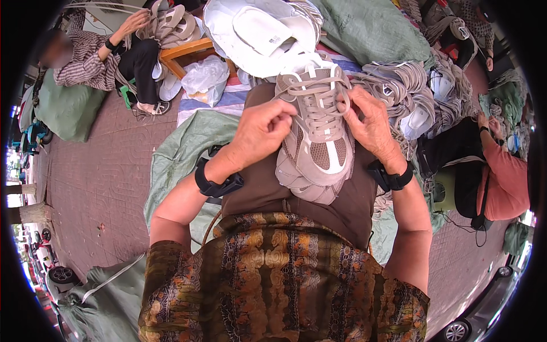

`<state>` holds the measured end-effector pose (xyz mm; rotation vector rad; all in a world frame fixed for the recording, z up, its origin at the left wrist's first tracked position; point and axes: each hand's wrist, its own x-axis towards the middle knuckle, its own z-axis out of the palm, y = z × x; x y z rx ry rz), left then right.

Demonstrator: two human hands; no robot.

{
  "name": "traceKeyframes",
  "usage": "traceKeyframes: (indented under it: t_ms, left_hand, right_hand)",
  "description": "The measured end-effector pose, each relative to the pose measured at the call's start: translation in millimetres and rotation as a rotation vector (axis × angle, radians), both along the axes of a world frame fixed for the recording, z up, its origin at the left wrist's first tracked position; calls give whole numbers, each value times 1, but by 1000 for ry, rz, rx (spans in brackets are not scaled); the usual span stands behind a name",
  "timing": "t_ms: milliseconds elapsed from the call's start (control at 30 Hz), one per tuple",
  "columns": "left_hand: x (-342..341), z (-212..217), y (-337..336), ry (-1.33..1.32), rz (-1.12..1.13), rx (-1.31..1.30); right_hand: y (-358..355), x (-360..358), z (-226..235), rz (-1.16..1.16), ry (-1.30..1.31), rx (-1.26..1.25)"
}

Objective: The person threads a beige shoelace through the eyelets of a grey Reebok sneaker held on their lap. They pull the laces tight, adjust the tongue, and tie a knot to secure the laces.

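Observation:
On my lap lies a taupe and white mesh shoe upper [335,149], its toe toward me, on top of several similar uppers [317,194]. Flat taupe shoelace [312,90] runs back and forth through its eyelets. At the left eyelet row my left hand [261,130] is closed in a pinch on one lace end. My right hand [369,118] pinches the lace on the other side, where a loop stands up beside the fingers. Exactly where each lace end lies inside the fingers is hidden.
Beyond my knees are white shoe pieces on a white sheet [219,20]. Bundled uppers [393,85] pile up at right, near a green sack [370,34]. A wooden stool [185,54] and plastic bag [205,80] stand at left. Other people [91,71] sit at both sides.

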<state>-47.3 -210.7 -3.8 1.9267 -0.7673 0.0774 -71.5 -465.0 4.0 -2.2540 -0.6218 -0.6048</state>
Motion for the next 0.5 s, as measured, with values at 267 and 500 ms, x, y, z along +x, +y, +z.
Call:
traceKeyframes:
  t_ms: [267,500]
  left_hand:
    - [15,10,-28,-226,58,220]
    - [20,24,-31,-143,-3,304]
  right_hand:
    - [8,16,30,64,23,-208]
    - [13,3,41,81,142,-304]
